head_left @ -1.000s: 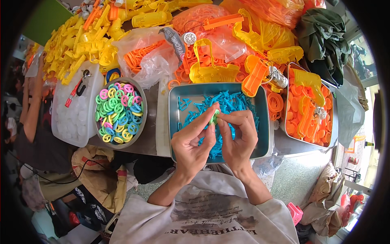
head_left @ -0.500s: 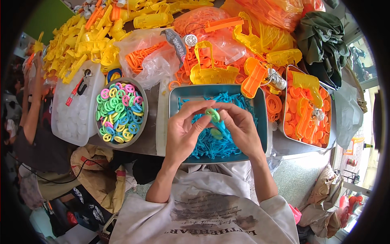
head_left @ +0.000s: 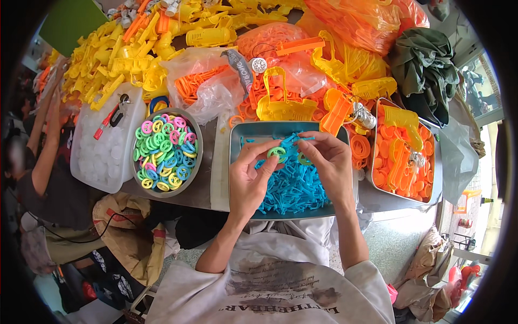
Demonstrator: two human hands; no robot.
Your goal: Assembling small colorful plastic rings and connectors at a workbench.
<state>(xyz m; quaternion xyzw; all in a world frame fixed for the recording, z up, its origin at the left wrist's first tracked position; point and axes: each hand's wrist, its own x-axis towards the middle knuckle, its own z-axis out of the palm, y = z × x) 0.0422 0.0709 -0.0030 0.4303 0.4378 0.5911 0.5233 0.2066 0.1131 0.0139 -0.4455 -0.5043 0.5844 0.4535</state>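
Note:
A green ring-shaped wheel with spokes (head_left: 277, 154) is pinched between the thumb and fingers of my left hand (head_left: 249, 175). Thumb and forefinger of my right hand (head_left: 328, 167) are closed on a small blue plastic piece (head_left: 305, 140). A second green wheel (head_left: 303, 159) shows beside the right fingertips, partly covered; whether it is joined to the blue piece I cannot tell. Both hands hover over a metal tray (head_left: 259, 129) heaped with small blue plastic pieces (head_left: 295, 189). The two hands are slightly apart.
Left of the tray stands a round metal bowl (head_left: 200, 154) of coloured wheels. Beyond it is a translucent tub (head_left: 81, 129) with a red-handled tool (head_left: 106, 125). A tray of orange parts (head_left: 380, 186) sits right. Yellow casings (head_left: 286, 109) lie behind; another person's arm (head_left: 46, 156) is far left.
My hands have drawn apart, and the green wheel in my left hand has separated from the blue piece at my right fingertips. The view has shifted slightly.

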